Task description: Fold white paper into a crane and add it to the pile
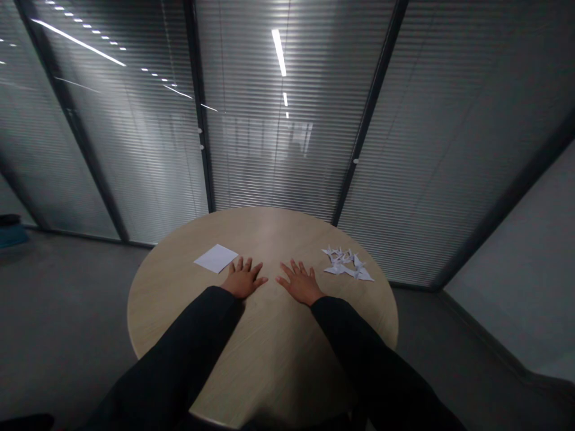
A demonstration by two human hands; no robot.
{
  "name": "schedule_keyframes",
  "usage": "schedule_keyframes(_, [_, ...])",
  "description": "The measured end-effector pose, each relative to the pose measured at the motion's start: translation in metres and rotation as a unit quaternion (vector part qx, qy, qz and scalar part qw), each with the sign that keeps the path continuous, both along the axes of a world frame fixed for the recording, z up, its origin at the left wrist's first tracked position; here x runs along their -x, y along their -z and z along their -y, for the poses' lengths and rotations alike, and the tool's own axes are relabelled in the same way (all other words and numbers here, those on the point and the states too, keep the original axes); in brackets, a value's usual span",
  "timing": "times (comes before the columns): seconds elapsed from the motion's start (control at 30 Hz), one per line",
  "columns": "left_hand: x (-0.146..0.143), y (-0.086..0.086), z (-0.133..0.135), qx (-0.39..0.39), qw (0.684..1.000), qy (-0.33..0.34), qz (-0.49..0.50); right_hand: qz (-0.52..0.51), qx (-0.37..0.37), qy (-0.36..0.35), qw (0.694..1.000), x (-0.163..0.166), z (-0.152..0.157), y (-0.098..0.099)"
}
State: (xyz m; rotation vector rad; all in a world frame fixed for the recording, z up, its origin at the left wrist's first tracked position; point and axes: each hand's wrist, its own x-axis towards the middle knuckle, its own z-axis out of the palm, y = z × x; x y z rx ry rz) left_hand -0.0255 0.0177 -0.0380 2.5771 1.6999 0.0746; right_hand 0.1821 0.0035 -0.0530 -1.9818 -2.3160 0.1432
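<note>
Both of my hands lie flat on a round wooden table, palms down and fingers spread. My left hand point(244, 279) is beside a white sheet of paper point(215, 258), its outer fingers close to the sheet's right corner; I cannot tell whether they touch it. Nothing is in my right hand point(300, 283), which rests a short way to the right of the left one. Farther right sits a cluster of several folded white paper cranes point(345, 263), apart from my right hand. Dark sleeves cover both forearms.
The round table point(265, 353) has a pale wood top. Behind it stand glass panels with blinds point(278, 161) and dark frames. A white wall point(525, 287) rises at the right. On the floor at the far left is a blue object point(12, 234), partly cut off.
</note>
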Motion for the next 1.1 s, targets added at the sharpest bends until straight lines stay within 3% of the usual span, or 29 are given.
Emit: schedule_keyframes(1.1, [0.0003, 0.0006, -0.0002, 0.001, 1.000, 0.003, 0.002, 0.003, 0.007, 0.002, 1.000, 0.0002, 0.0005, -0.0015])
